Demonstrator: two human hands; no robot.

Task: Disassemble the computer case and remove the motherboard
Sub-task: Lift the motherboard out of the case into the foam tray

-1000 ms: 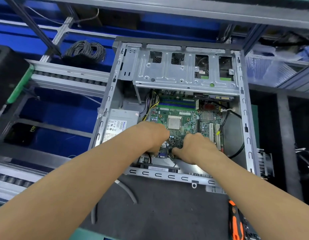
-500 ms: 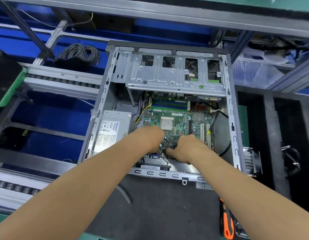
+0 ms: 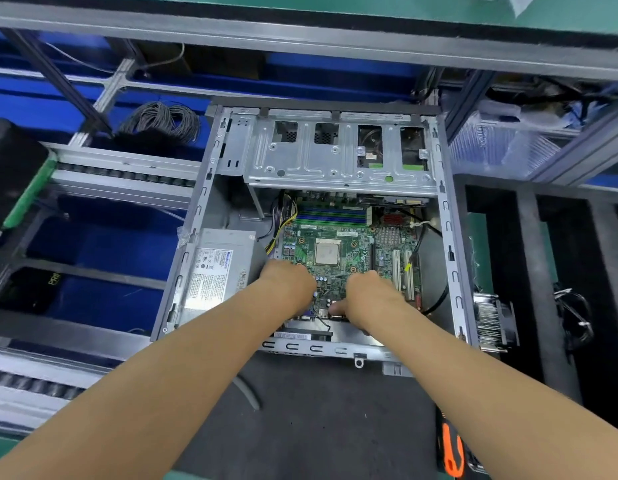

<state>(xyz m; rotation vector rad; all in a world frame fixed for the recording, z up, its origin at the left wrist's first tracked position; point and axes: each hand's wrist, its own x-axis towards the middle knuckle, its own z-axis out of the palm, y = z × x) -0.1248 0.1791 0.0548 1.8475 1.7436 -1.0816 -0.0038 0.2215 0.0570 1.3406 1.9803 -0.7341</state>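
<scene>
Nearest me, the dark mat runs from the front edge up to the computer case, with an orange-handled tool at its front right corner and a grey cable lying loose just before the case's near rail. That rail crosses under both my forearms, so my wrists reach in over it; the side walls of the case stand well apart, leaving room on either side of my arms. Inside, the power supply fills the left part of the floor, just beside my left hand. The motherboard lies flat on the case floor, right of centre, green, with a bare square processor in its middle, blue memory slots along its far edge and white expansion slots on the right. Both hands rest on its near edge, knuckles up, fingers curled down onto the board; my right hand shows a thumb by the rear ports. Whether either hand actually pinches the board, I cannot tell. Beyond, the metal drive cage spans the far end of the case. A heatsink sits outside the right wall.
</scene>
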